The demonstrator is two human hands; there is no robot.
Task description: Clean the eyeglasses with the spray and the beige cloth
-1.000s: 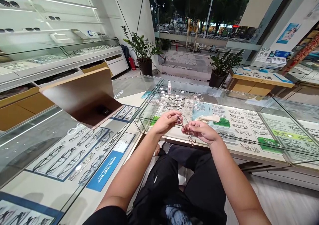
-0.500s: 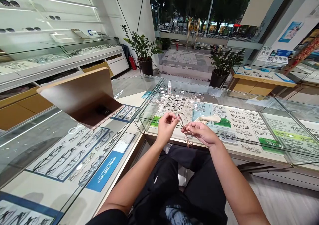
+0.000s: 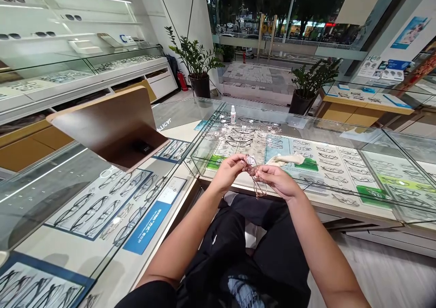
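Observation:
In front of me, above the edge of the glass counter, is a pair of reddish-brown eyeglasses [image 3: 258, 189]. My left hand [image 3: 229, 175] is closed, its thumb and fingertips pinching the upper left part of the glasses. My right hand [image 3: 278, 181] pinches them from the other side, close to the middle. The lower part of the frame dangles between the hands. Fingers hide some of it, so I cannot tell which part each hand grips. Just beyond my right hand a cream cloth [image 3: 288, 160] lies on the counter top.
A small white bottle [image 3: 233, 115] stands on the glass showcase [image 3: 340, 127], which has rows of spectacle frames inside. To the left, a brown open-fronted box or stand [image 3: 112, 121] rests on another glass counter. Potted plants [image 3: 199, 83] stand beyond, near the glass doors.
My left fingers have shifted onto the glasses closer to my right hand, and the hands are nearer each other. The glasses have turned slightly. The view has shifted a little.

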